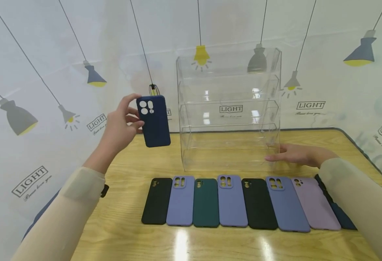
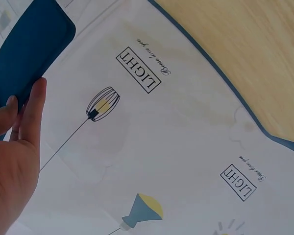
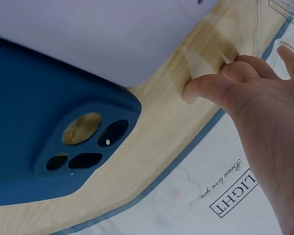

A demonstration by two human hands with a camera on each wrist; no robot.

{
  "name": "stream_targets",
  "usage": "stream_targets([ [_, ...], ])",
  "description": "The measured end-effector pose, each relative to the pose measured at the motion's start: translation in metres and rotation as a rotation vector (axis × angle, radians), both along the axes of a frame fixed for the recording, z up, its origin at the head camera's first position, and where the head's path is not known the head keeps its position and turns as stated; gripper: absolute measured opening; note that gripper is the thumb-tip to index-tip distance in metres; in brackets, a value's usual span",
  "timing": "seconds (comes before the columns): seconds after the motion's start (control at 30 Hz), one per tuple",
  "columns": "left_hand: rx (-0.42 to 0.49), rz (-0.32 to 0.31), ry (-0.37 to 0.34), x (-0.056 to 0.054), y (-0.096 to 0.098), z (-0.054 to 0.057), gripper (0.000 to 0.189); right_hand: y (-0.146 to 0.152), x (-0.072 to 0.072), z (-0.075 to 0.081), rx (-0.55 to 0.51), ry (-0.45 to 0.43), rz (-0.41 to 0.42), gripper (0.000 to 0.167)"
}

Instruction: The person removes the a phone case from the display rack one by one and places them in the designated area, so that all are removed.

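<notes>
At the left of the head view, my left hand [image 1: 120,121] holds a dark blue phone case [image 1: 157,127] by its left edge, raised upright over the table. Its camera cutouts are at the top. The left wrist view shows the thumb and fingers of that hand [image 2: 17,147] along the edge of the case [image 2: 34,44]. A clear tiered acrylic display stand [image 1: 230,137] stands at the middle back. With thumb in front, my right hand [image 1: 296,154] grips the stand's lower right side; some fingertips are hidden behind it. In the right wrist view, this hand [image 3: 259,93] reaches beyond the cases.
A row of phone cases lies in front of the stand: black [image 1: 156,203], lilac [image 1: 180,206], green [image 1: 206,204] and several more. A blue case [image 3: 19,122] ends the row at right, partly under my right sleeve [image 1: 357,192]. Behind the wooden table [image 1: 122,217] is a lamp-printed backdrop [image 1: 63,43].
</notes>
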State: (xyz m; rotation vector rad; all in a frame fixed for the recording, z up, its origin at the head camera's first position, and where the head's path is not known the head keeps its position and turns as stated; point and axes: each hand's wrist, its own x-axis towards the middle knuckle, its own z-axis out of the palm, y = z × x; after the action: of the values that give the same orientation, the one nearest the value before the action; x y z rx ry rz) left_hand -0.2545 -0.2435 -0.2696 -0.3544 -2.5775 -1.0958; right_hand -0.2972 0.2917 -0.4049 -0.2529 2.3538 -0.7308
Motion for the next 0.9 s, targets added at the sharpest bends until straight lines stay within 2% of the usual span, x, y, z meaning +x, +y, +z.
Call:
stream_targets([
  [0.13, -0.005, -0.005, -0.085, 0.007, -0.008, -0.01, 0.083, 0.002, 0.001, -0.002, -0.025, -0.012, -0.006, 0.115],
  [0.27, -0.047, 0.004, -0.181, 0.014, -0.017, -0.023, 0.083, 0.003, 0.002, -0.005, -0.053, -0.02, -0.009, 0.114],
  [0.57, -0.095, 0.006, -0.35, 0.024, -0.044, -0.056, 0.082, 0.007, 0.001, -0.004, -0.005, 0.006, -0.007, 0.121],
  [0.67, -0.098, -0.024, -0.419, 0.028, -0.056, -0.065, 0.083, 0.006, 0.002, -0.002, -0.016, 0.009, -0.005, 0.118],
  [0.8, -0.086, -0.087, -0.56, 0.034, -0.076, -0.078, 0.082, 0.003, 0.003, 0.0, -0.056, 0.008, 0.007, 0.11],
  [0.9, -0.076, -0.108, -0.662, 0.038, -0.089, -0.088, 0.08, 0.002, 0.004, -0.001, -0.071, 0.005, 0.012, 0.108],
])
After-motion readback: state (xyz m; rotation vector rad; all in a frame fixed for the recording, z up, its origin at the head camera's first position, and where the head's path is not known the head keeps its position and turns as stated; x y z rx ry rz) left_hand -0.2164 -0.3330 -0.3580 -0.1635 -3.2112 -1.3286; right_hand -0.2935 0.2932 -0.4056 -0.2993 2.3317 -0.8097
